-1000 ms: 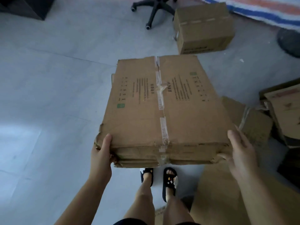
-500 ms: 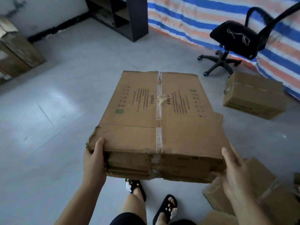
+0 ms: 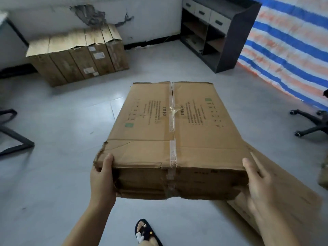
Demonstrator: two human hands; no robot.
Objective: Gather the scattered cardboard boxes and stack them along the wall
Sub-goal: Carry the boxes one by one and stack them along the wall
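Large flat cardboard box point(image 3: 170, 137), taped along its centre seam, held level off the floor point(image 3: 58, 139) in front of the person. Left hand point(image 3: 103, 176) grips the near left corner, thumb on the top face, fingers curled under and out of sight. Right hand point(image 3: 257, 181) grips the near right corner the same way, thumb on the top edge, fingers along the side. Near left corner of the box is torn and crumpled. Row of upright boxes point(image 3: 78, 57) stands on the floor against the cracked wall point(image 3: 99, 13), well apart from the carried box. Another flat cardboard piece point(image 3: 291, 189) lies on the floor under the right hand. Dark shelf unit point(image 3: 218, 32) in the far corner, beside a striped tarp point(image 3: 287, 50). Chair base point(image 3: 308, 123) at right edge. One sandalled foot point(image 3: 145, 231) visible below the box.
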